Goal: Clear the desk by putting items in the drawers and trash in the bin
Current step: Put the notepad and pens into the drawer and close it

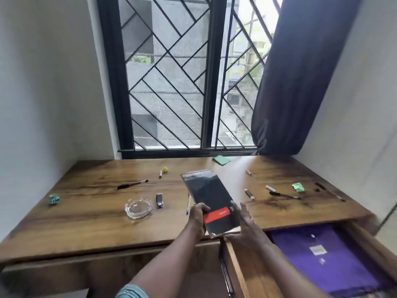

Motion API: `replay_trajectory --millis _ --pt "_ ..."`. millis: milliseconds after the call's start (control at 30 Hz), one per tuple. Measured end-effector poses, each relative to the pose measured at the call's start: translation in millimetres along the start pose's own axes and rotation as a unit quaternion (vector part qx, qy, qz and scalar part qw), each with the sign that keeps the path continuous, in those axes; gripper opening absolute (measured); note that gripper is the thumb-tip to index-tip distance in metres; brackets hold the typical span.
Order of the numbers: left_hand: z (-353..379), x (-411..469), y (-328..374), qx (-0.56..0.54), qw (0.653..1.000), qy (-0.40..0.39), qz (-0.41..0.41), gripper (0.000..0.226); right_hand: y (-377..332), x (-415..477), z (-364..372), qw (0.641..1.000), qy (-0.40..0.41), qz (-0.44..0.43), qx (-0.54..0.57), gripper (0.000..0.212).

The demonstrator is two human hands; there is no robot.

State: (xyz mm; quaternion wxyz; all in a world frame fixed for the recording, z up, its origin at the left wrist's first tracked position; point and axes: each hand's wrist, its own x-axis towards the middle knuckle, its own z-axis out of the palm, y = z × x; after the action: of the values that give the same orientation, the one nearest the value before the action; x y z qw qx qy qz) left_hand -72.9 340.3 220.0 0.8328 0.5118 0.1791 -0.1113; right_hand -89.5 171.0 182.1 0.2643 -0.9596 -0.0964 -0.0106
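A black spiral notebook (211, 195) with a red label is lifted off the wooden desk (90, 214), tilted, near the front edge. My left hand (198, 216) grips its lower left edge. My right hand (247, 220) holds its lower right side with fingers spread along the cover. Below and to the right, the right drawer (363, 239) stands pulled out, with a purple cloth (322, 259) lying inside. Pens, small sticks and crumpled paper lie scattered across the desk.
A glass ashtray (138, 207), black lighter (159, 200) and blue pen (188, 204) lie left of the notebook. Blue crumpled paper (53, 199) sits far left, green crumpled paper (298, 187) at right. Green sticky notes (221, 159) rest by the window. A dark curtain (300, 82) hangs at right.
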Motion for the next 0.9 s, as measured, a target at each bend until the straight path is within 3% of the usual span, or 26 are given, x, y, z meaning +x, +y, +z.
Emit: replay_trajectory --millis 67,267,367,467,533,600,733,867,900 --pt "13.5 -15.9 -9.0 0.034 0.999 -0.016 -0.004 0.022 8.8 -8.9 -9.7 0.998 0.014 0.025 0.053 0.107" --pt "62.0 -56.5 -61.0 0.068 0.997 -0.045 0.014 0.015 63.9 -49.2 -11.2 0.992 -0.021 0.115 0.054 0.087" --pt "83.9 -70.3 -116.9 0.086 0.991 -0.067 -0.079 0.019 134.4 -73.2 -3.6 0.987 -0.034 0.154 0.031 0.053" --pt "98.7 -84.4 -168.3 0.112 0.983 -0.072 -0.128 0.02 157.3 -122.5 -23.1 0.986 -0.051 0.157 0.007 0.031" --pt "106.8 -96.0 -192.3 0.114 0.979 -0.06 -0.156 0.02 169.5 -147.8 -27.6 0.984 -0.086 0.155 -0.022 0.028" --pt "112.2 -109.6 -213.5 0.108 0.978 -0.041 -0.172 0.006 180.1 -171.0 -26.8 0.979 -0.117 0.161 -0.035 0.032" --pt "111.9 -122.1 -242.1 0.104 0.979 0.0 -0.174 0.019 197.7 -200.7 -8.3 0.967 -0.177 0.177 -0.043 0.034" --pt "111.1 -133.3 -249.5 0.132 0.974 0.045 -0.176 0.018 187.6 -208.2 -9.9 0.95 -0.237 0.177 -0.101 0.023" --pt "110.4 -135.5 -248.8 0.146 0.972 0.05 -0.179 0.019 185.5 -207.8 -9.6 0.952 -0.226 0.182 -0.092 0.033"
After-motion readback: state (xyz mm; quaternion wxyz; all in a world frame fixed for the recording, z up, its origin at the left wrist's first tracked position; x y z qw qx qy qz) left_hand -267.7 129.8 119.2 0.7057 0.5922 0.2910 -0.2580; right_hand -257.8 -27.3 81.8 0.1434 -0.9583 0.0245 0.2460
